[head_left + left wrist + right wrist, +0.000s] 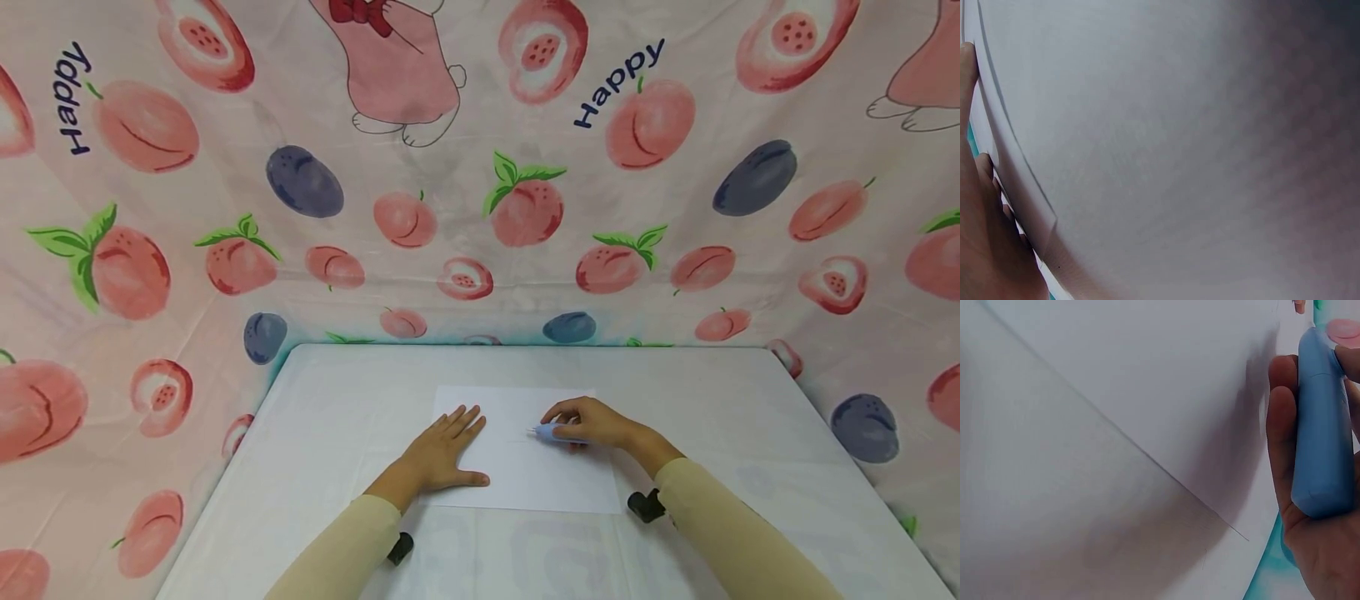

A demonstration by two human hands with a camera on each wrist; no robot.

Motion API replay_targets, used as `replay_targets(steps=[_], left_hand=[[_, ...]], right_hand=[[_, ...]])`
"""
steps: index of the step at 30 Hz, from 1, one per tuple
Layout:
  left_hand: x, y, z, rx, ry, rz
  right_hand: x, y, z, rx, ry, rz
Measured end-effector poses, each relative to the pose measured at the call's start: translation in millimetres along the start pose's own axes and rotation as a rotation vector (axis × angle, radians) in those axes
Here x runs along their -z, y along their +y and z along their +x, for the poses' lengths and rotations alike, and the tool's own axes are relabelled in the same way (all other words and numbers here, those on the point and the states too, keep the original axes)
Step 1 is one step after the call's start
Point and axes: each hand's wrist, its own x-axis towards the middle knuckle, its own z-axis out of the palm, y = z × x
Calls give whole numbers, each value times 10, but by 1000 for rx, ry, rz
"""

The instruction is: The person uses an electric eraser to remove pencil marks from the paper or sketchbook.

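A white sheet of paper (536,483) lies on the table. My left hand (441,454) rests on its left part, fingers spread and thumb pointing right. In the left wrist view only part of that hand (988,237) shows, at the left edge. Over the paper's right part, my right hand (600,422) holds a thick, light blue pen-shaped tool (553,432), its thin pale tip pointing left, close over the sheet. The right wrist view shows the tool's smooth rounded blue body (1322,437) between the fingers and thumb; its tip is hidden there.
A white cloth covers the table (352,383). Behind it and along both sides hangs a pink fruit-print curtain (450,167). Black wrist-worn devices (647,505) show beside both forearms, below the pale yellow sleeves (738,525).
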Motion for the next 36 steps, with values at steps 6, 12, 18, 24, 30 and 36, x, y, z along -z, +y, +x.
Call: replay_targets(steps=[6, 12, 18, 24, 30, 36], left_hand=[[-18, -2, 9, 7, 4, -1], [-13, 0, 15, 9, 4, -2], [5, 9, 16, 13, -1, -3], [-13, 2, 26, 17, 5, -10], [-19, -2, 32, 17, 5, -9], [-39, -20, 36, 11, 18, -8]], right_hand=[[5, -7, 14, 16, -27, -29], [10, -48, 33, 37, -37, -58], [21, -62, 50, 32, -56, -56], [26, -53, 37, 22, -85, -4], [48, 69, 35, -24, -128, 75], [87, 78, 21, -101, -183, 142]])
